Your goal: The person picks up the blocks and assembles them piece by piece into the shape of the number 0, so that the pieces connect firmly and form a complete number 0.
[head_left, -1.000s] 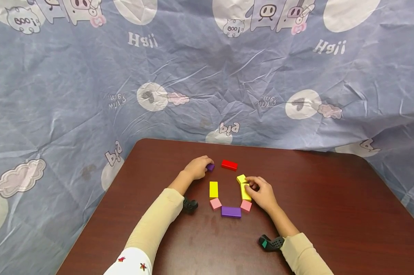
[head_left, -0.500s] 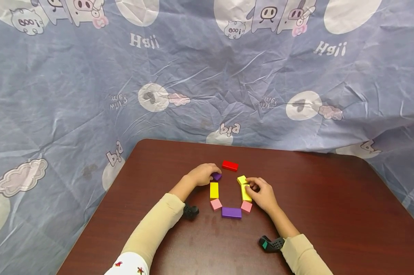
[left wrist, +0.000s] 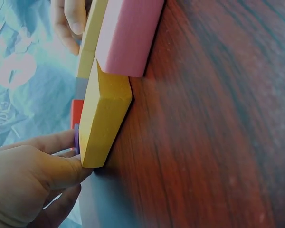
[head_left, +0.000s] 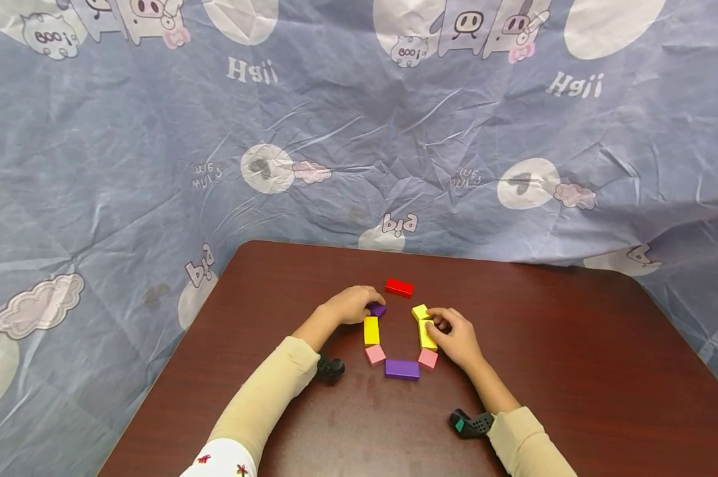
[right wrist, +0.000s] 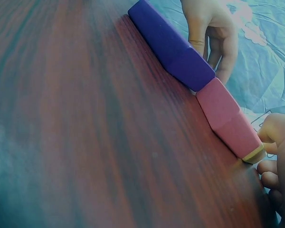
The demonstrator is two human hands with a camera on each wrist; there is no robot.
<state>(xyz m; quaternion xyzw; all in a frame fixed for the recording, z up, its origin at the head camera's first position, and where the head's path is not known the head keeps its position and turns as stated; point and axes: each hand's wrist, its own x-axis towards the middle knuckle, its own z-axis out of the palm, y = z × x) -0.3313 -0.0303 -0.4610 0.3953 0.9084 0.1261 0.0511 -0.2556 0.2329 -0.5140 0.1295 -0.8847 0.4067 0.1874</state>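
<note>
My left hand [head_left: 352, 306] pinches a small purple block [head_left: 378, 309] at the far end of the left yellow block [head_left: 371, 330]. In the left wrist view the thumb touches that end of the yellow block [left wrist: 102, 114], and the purple block is mostly hidden. My right hand [head_left: 458, 336] has curled fingers at the right-hand pair, a small yellow block [head_left: 420, 312] and a longer yellow block [head_left: 426, 336]; the thumb lies on the longer one. Pink blocks [head_left: 375, 355] and a long purple block [head_left: 402, 370] form the near end of the U-shaped outline.
A red block [head_left: 399, 287] lies apart beyond the opening of the outline. All the blocks sit on a dark brown table [head_left: 544, 371], with a blue patterned cloth [head_left: 359, 119] hanging behind it. Both wrists carry black straps.
My left hand has brought the small purple block nearer and slightly rightward, up to the left yellow block's far end. The right hand has stayed in place.
</note>
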